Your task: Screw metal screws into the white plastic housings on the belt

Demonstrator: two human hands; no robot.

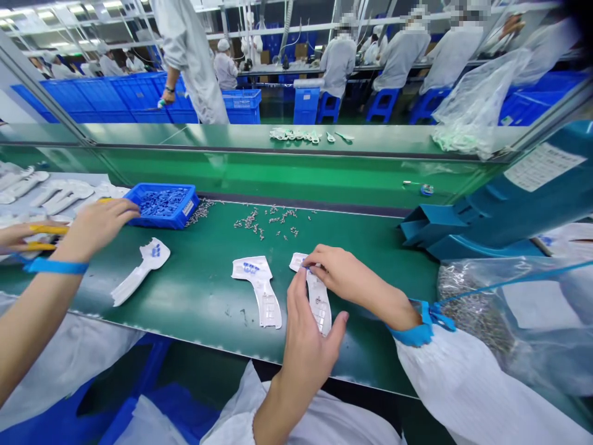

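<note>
A white plastic handle-shaped part [320,307] lies on the green belt [208,290] in front of me. My left hand [306,337] lies along its left edge with the thumb on the other side, holding it in place. My right hand [340,272] is at the part's upper end, its fingertips pinched together on something too small to make out. A second white part [259,287] with small blue pieces in its head lies just to the left. A third white part [141,269] lies further left.
A co-worker's hand [97,225] with a blue wristband reaches toward a blue tray [162,207] of small parts at the left. Small metal pieces [264,222] are scattered on the belt. A teal machine [500,204] and a plastic bag [504,309] stand at the right. Several people work beyond.
</note>
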